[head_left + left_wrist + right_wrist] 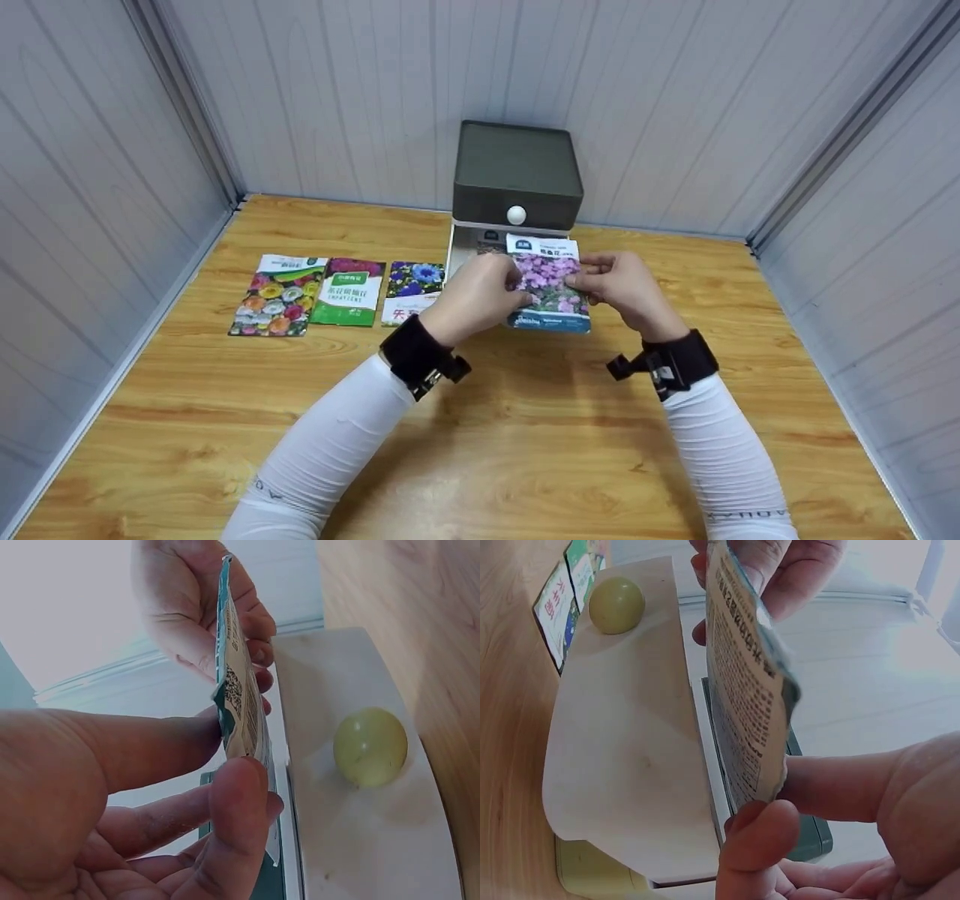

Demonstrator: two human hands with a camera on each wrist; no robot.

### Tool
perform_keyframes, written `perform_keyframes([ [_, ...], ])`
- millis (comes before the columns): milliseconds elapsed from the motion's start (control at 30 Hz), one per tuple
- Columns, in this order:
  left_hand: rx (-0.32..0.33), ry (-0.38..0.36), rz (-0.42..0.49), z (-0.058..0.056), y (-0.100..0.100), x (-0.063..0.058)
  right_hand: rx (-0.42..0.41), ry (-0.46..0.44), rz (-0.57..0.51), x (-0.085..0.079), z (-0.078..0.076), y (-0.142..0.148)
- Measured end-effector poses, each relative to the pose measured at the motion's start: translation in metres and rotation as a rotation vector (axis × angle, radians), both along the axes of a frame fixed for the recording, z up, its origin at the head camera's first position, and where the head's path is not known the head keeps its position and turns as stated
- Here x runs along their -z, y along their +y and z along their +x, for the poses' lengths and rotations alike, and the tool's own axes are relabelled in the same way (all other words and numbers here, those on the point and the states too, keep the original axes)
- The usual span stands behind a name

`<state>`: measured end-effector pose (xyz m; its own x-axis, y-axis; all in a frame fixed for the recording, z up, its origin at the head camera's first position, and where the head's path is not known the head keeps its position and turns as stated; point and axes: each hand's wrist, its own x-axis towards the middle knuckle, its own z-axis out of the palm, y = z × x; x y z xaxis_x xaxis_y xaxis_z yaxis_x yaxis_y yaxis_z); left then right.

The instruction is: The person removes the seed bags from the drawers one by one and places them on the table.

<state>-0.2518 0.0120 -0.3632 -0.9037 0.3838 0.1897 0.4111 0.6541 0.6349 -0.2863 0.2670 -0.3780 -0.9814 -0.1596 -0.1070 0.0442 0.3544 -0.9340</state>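
A seed packet (551, 285) with pink-purple flowers is held upright above the pulled-out lower drawer (460, 251) of a dark green box (517, 157). My left hand (480, 296) pinches its left edge between thumb and fingers. At its right edge, my right hand (626, 289) grips it the same way. Both wrist views show the printed back of the packet (244, 682) between the two hands. Part of another packet (491, 238) shows inside the drawer, mostly hidden behind the held one. The white drawer front carries a round yellowish knob (617, 606).
Three more seed packets lie in a row on the wooden table to the left: a multicoloured flower one (277, 296), a green-and-pink one (349, 292) and a blue flower one (412, 289). The upper drawer, with a white knob (516, 215), is closed. Panel walls surround the table.
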Motion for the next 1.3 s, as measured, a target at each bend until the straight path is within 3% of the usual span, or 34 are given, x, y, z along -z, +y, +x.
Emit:
perform_keyframes([
  [600, 0.005, 0.025, 0.003, 0.005, 0.028, 0.012, 0.053, -0.055, -0.211, 0.011, 0.008, 0.033],
  [1300, 0.009, 0.068, 0.041, 0.004, 0.068, 0.024, 0.127, -0.06, -0.25, 0.007, 0.005, 0.066],
])
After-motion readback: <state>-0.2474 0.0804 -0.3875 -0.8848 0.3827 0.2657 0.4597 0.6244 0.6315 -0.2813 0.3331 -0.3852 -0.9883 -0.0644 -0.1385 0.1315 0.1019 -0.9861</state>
